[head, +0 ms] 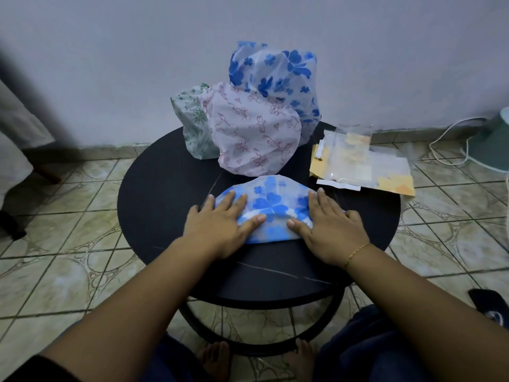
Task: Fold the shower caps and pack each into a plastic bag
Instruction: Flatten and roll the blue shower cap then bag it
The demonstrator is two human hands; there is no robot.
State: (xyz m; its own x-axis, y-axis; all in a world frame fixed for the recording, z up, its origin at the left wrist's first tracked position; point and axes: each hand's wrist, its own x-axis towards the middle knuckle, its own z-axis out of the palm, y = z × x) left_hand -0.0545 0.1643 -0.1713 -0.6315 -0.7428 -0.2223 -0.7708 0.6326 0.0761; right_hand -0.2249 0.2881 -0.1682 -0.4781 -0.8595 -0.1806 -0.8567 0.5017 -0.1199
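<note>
A blue-flowered shower cap (271,199), folded into a half-round, lies flat on the round black table (165,188). My left hand (220,224) presses its left side with straight fingers. My right hand (327,224) presses its right side the same way, thumb on the gathered elastic edge. Behind it stands a puffed pile of caps: a pink-patterned cap (253,130) in front, a green-patterned cap (192,119) to its left, and another blue-flowered cap (275,70) on top at the back. A stack of clear plastic bags (360,164) with yellow backing lies at the table's right edge.
The table stands on a tiled floor close to a white wall. A white cable (446,142) and a pale green object (495,142) lie on the floor at the right. A dark slipper (490,304) sits at the lower right. My bare feet show under the table.
</note>
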